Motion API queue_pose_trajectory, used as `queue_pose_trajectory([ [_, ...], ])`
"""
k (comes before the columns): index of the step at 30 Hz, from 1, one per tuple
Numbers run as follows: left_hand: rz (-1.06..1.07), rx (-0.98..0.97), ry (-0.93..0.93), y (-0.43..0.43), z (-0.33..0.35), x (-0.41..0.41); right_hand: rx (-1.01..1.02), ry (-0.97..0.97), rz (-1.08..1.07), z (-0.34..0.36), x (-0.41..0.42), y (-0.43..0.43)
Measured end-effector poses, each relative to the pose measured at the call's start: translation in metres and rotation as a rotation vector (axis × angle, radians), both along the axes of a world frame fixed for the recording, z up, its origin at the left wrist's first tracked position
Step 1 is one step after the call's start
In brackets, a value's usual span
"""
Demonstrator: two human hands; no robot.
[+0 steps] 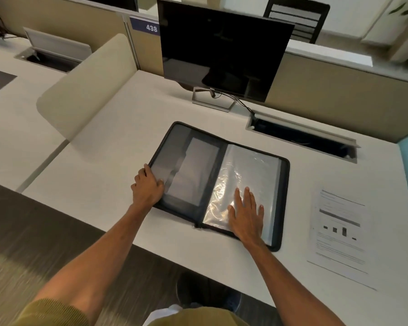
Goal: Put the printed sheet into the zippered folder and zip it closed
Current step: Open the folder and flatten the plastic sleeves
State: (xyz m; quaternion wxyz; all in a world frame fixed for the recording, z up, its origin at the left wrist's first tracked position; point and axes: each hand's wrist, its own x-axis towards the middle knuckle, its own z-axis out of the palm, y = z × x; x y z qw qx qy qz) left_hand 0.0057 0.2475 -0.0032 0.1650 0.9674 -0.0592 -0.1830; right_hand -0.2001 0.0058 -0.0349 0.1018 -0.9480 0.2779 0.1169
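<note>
A dark zippered folder [198,175] lies spread open on the white desk, grey pockets on its left half and clear plastic sleeves [252,170] on its right half. My left hand [146,187] rests on the folder's left edge, fingers curled over the cover. My right hand [245,215] lies flat with fingers spread on the plastic sleeves near the front edge. The printed sheet [339,234], white with text and a small chart, lies flat on the desk to the right of the folder, untouched by either hand.
A black monitor [224,48] stands behind the folder, its cable running to an open cable hatch [302,137] at the back right. A beige curved divider [87,90] rises on the left. The desk's front edge [151,250] runs just below the folder.
</note>
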Motion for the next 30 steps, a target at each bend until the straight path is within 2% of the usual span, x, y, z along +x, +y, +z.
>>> queue_pose_trajectory([
  [6, -0.049, -0.006, 0.047, -0.023, -0.015, -0.015, 0.008, 0.004, -0.04, 0.0, -0.022, -0.019],
  [13, -0.077, 0.075, 0.062, -0.039, -0.025, -0.028, 0.062, 0.007, -0.053, 0.002, -0.03, -0.03],
  [16, -0.065, 0.074, -0.004, -0.046, -0.025, -0.033, 0.106, 0.001, -0.062, 0.003, -0.028, -0.031],
  [22, -0.062, 0.004, -0.252, -0.081, -0.018, -0.051, 0.161, -0.078, -0.059, 0.008, -0.035, -0.041],
  [25, -0.134, -0.062, -0.254, -0.115, -0.012, -0.061, 0.132, -0.124, -0.079, 0.012, -0.051, -0.061],
  [30, -0.411, -0.099, -0.184, -0.185, -0.016, -0.099, 0.117, -0.177, -0.233, 0.018, -0.094, -0.11],
])
